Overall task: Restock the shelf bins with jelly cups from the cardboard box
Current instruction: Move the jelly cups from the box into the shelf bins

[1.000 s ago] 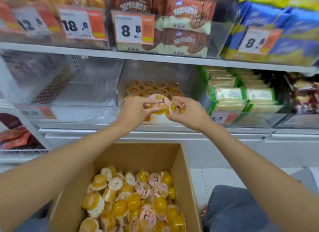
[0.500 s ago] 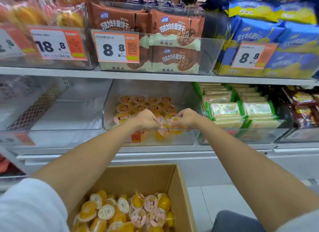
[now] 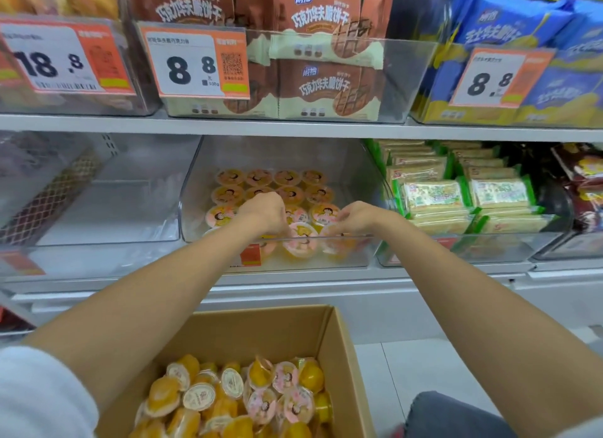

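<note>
Jelly cups [image 3: 257, 178] lie in the middle bin [image 3: 354, 180], above and behind the cardboard box [image 3: 261, 333].

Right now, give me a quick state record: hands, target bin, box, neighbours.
left hand: inside the jelly bin, fingers curled down over the cups; grip hidden
right hand: inside the same bin, fingertips at a front-row cup; grip unclear
jelly bin: clear, on the middle shelf
shelved cups: lid-up, in neat rows from the back
cardboard box: open, below the shelf
loose cups: jumbled pile in the box
right neighbour: green-edged packets
left neighbour: clear bin
</note>
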### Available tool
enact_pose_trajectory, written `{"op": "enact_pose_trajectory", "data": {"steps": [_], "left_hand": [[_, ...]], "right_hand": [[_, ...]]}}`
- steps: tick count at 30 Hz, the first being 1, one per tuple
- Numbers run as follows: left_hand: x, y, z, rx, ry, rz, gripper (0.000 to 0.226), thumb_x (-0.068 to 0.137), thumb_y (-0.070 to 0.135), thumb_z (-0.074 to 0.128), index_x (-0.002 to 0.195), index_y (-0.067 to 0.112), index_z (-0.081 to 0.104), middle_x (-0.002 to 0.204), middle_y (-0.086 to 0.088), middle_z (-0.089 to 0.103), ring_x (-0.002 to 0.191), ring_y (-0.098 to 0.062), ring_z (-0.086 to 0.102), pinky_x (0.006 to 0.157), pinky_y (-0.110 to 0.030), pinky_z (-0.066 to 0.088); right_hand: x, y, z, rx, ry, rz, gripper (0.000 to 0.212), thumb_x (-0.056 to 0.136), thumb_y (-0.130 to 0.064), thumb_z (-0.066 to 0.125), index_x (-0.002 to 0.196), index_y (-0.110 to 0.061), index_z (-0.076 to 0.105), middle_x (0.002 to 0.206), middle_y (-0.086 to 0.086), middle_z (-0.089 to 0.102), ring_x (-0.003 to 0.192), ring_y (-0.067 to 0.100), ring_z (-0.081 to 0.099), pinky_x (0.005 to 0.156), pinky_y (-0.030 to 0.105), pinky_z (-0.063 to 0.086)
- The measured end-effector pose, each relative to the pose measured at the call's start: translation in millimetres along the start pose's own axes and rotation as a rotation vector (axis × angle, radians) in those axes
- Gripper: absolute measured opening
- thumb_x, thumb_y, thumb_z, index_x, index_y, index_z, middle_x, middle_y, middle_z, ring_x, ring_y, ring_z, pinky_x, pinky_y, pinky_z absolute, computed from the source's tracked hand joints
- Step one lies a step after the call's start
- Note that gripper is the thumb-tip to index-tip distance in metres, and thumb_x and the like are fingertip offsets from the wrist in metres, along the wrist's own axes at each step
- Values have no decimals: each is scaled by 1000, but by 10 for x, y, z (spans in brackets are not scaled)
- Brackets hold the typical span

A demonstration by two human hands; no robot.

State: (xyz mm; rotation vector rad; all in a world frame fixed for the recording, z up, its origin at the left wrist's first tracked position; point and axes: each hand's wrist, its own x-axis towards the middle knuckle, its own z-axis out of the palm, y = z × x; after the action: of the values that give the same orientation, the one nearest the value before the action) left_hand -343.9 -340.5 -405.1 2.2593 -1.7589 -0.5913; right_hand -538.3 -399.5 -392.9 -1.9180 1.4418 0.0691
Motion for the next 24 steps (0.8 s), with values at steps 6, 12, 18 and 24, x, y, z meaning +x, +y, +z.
{"op": "enact_pose_trajectory", "data": {"steps": [6,12,18,24], "left_hand": [[22,-51,130,-159,8,1,25,80,34,76,71,11,72,83,0,72,82,-16,65,74,-31,53],[41,-86,28,39,-6,-76,26,79,32,74,73,9,64,77,-3,64,78,-23,63,70,-34,53],[25,-307,10,-92,-38,42,31,72,34,83,71,17,57,82,3,66,81,-16,61,68,-29,47],[-39,-437,-97,-239,-158,187,18,77,25,81,90,17,72,91,6,67,84,-12,61,71,-20,46]], "right_hand": [[88,-42,83,-1,21,116,34,81,-20,76,103,1,60,106,19,64,87,34,70,79,46,59],[129,-41,95,-11,70,117,41,72,-25,84,99,0,65,99,15,67,86,29,69,71,37,60],[135,-55,151,18,53,25,59,68,-22,86,114,-7,53,111,11,64,91,26,70,73,41,61],[65,-57,167,90,45,-14,65,75,-19,81,130,-14,45,112,1,50,93,22,63,54,28,56]]}}
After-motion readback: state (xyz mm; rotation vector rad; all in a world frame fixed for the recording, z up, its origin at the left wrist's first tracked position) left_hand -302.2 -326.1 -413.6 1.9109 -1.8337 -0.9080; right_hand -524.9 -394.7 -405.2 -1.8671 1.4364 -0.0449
